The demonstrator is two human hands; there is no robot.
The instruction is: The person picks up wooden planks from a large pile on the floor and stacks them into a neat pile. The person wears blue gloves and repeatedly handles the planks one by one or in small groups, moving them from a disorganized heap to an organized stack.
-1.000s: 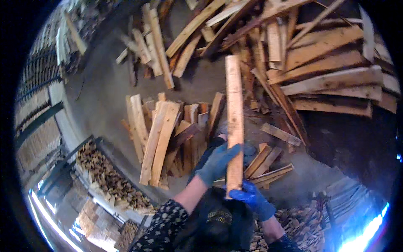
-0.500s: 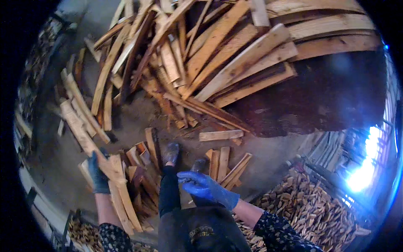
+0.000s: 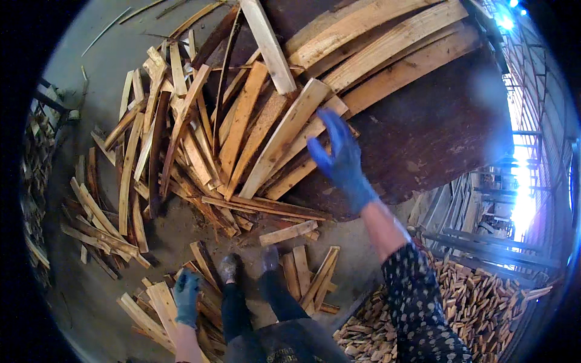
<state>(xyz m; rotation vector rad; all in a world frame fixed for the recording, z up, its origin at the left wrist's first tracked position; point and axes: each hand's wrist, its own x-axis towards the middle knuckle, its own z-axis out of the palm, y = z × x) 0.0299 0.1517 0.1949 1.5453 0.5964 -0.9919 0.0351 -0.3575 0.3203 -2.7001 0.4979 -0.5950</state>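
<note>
- Right hand [image 3: 342,158], blue glove, is stretched out over the big heap of planks [image 3: 242,133]; fingers spread, holding nothing, hovering just above a long pale plank [image 3: 284,138] that lies slanting on top of the heap.
- Can't tell if the fingertips touch the wood or are just above it.
- Left hand [image 3: 186,296], also blue-gloved, hangs low on the near left, over a small stack of short boards [image 3: 154,308]. Fingers look loosely curled; no clear grip on anything.
- Step in hand, as a judgement: reaching for a plank from the heap; grasp not made.
- Next move calls for closing the hand round one plank only, probably the top slanting one, and lifting it clear without dragging the crossed pieces under it.
- The heap sits partly on a dark brown sheet [image 3: 436,133], far and right; loose planks spill left over the concrete floor [image 3: 115,66].
- Person's shoes [image 3: 248,266] stand between short offcuts, near centre.
- Near right: a bin of small chopped wood blocks [image 3: 478,302]. Left edge: more stacked wood [image 3: 36,157], blurred.
- Packages, labels, signs: none visible anywhere; only bare wood, metal rails [image 3: 484,242] at right and strong light beyond.
</note>
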